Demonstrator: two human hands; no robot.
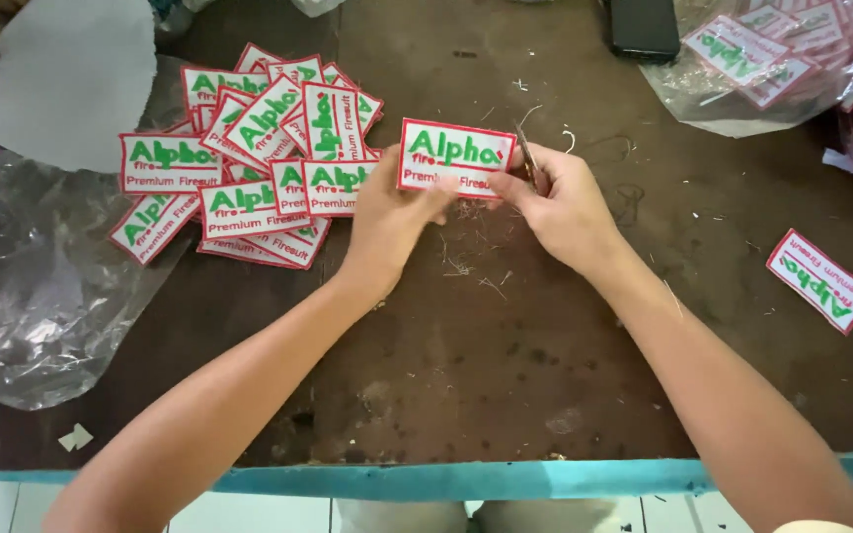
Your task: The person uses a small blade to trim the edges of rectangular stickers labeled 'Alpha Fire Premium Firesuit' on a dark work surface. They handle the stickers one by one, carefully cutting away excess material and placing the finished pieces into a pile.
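Holding a white patch [456,158] with a red border and green lettering above the middle of the brown tabletop [466,365], the left hand [392,222] has its grip closed on the patch's lower left edge. The right hand [560,202] is closed around small metal snips [528,158] whose tip touches the patch's right edge. A pile of patches [249,158] lies near the far left corner, and a single patch [821,280] lies by the right edge.

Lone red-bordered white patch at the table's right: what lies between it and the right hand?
In the head view, only bare brown table with stray thread scraps separates the lone red-bordered white patch from the right hand.
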